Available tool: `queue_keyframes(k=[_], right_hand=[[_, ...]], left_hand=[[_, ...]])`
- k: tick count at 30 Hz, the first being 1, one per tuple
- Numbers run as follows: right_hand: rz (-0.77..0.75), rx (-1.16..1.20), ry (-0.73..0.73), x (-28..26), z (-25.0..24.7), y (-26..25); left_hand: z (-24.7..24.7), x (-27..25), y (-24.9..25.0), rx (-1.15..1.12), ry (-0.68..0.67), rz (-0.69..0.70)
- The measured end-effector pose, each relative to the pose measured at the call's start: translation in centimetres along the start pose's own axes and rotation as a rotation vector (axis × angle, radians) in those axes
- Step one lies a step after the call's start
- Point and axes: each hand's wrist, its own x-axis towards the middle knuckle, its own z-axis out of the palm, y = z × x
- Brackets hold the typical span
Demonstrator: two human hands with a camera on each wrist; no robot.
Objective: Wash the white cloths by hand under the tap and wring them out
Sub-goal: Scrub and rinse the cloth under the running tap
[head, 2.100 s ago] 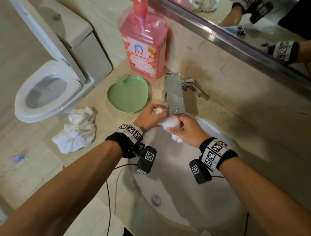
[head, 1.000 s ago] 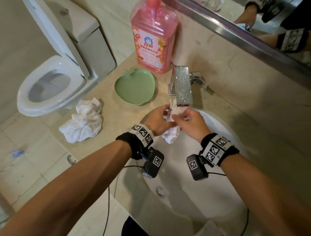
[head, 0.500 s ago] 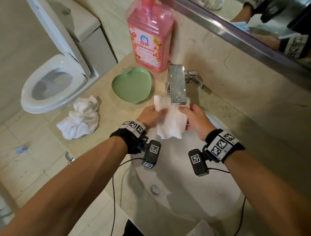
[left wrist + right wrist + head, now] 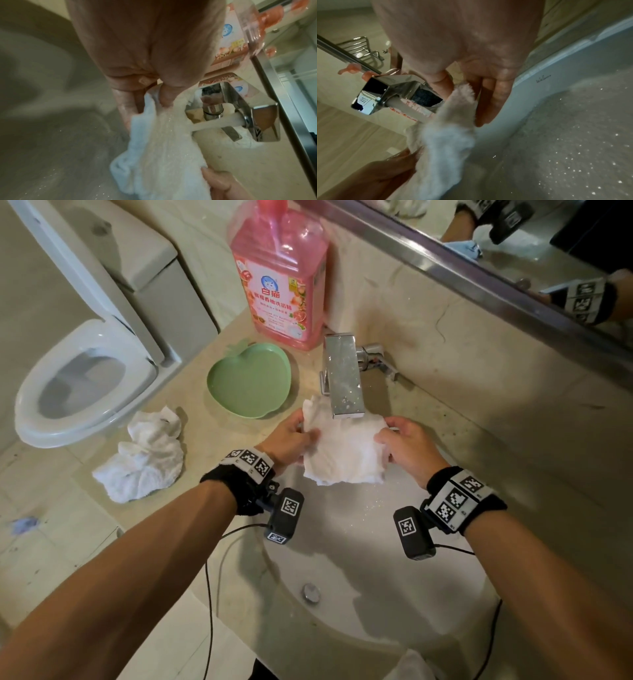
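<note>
- Both hands are holding one white cloth [image 4: 342,450] spread out under the tap [image 4: 343,376], over the back of the basin [image 4: 394,594].
- Left hand [image 4: 291,440] is pinching the cloth's left edge, thumb on top and fingers curled underneath; the left wrist view is showing the thumb [image 4: 167,94] pressing into the wet fabric.
- Right hand [image 4: 407,446] is gripping the right edge, with the thumb near the upper corner and the fingers [image 4: 489,105] lying behind the cloth.
- Water [image 4: 214,123] is running from the spout straight onto the cloth, and droplets are scattering across the basin.
- The cloth's upper edge is sitting just under the spout end; its lower edge is hanging free above the basin.
- A second cloth [image 4: 144,457] is lying crumpled on the counter [image 4: 212,446], left of the basin and well apart from the hands.
- A green dish [image 4: 249,381] is sitting on the counter between that cloth and the tap.
- A pink bottle [image 4: 279,275] is standing behind the dish, against the wall and just left of the tap.
- A toilet [image 4: 85,381] with its seat down and lid raised is showing at the far left.
- A mirror [image 4: 513,244] above the wall is reflecting the person's wrists.
- The drain [image 4: 311,592] is showing low in the basin.
</note>
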Motion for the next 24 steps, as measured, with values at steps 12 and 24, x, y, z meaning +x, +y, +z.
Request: queue_keyframes(k=[12,24], right_hand=[[0.034,0.083,-0.111,0.4,2.7,-0.9],[-0.073,0.063,-0.160,-0.6,1.9,-1.6]], left_hand=[[-3.3,-1.6,-0.2,-0.073,-0.143,-0.100],[-1.9,-1.0,1.1,0.522,-0.079,0.049]])
